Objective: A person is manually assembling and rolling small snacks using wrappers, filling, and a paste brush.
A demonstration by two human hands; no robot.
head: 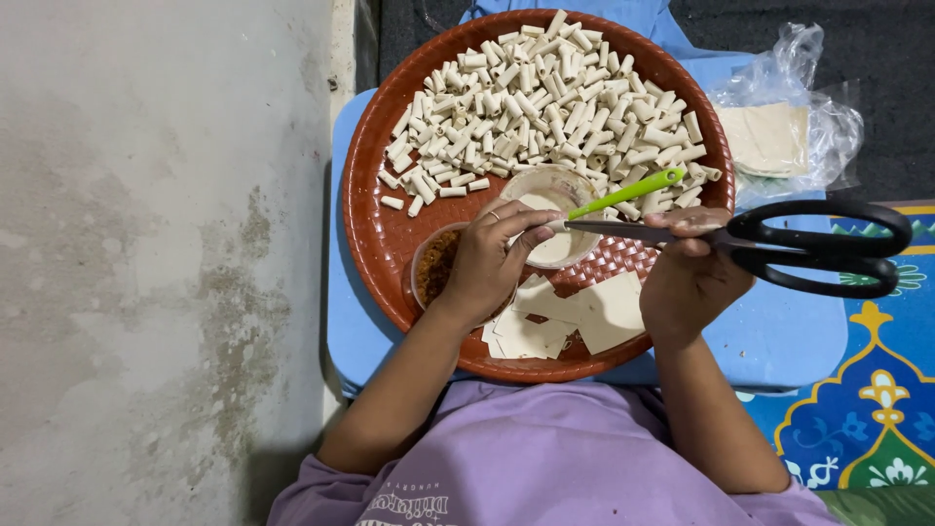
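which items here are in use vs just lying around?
In use: right hand with scissors; left hand at paste bowl; wrapper squares; rolled pieces; tray.
Lying about: plastic bag of wrappers; patterned mat.

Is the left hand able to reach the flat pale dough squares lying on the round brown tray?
Probably yes. The left hand hovers over the small bowls, right beside the flat pale dough squares on the round brown tray. Nothing lies between them; the black-handled scissors in the right hand sit higher up.
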